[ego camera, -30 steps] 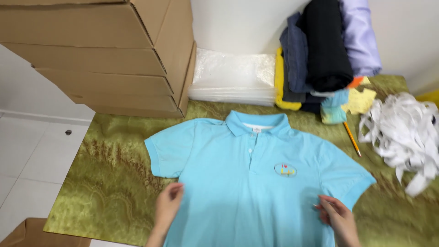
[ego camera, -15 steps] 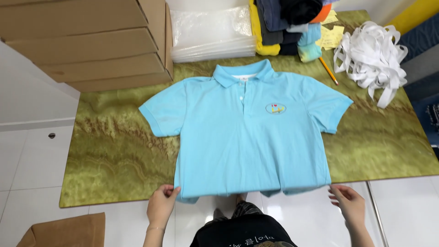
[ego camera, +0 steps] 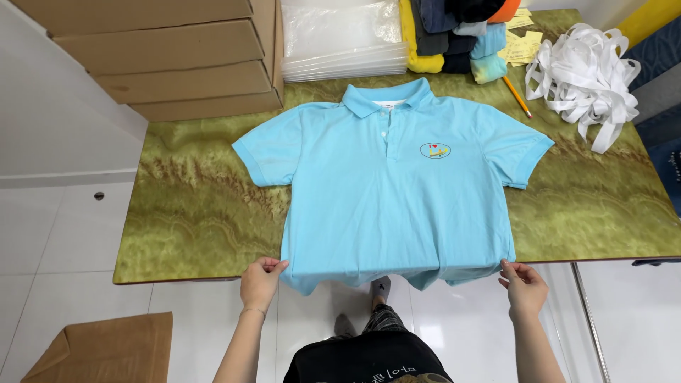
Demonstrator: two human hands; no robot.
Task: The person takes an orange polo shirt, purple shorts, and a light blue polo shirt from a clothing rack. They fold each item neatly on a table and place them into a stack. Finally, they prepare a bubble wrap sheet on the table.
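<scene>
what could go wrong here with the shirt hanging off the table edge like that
1. The light blue polo shirt has its hem past the near edge of the green marbled table, held only by the left hand and right hand at the corners; an uneven pull could skew or wrinkle it.
2. The hem sags between the hands, so it might slide toward the floor if released.
3. The pencil lies close to the sleeve and could mark it.

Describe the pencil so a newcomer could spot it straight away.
Start at the green marbled table and go to its far right corner, beyond the light blue polo shirt. The pencil lies between the shirt's sleeve and the heap of white straps. It is the only thin, orange stick there.
</scene>
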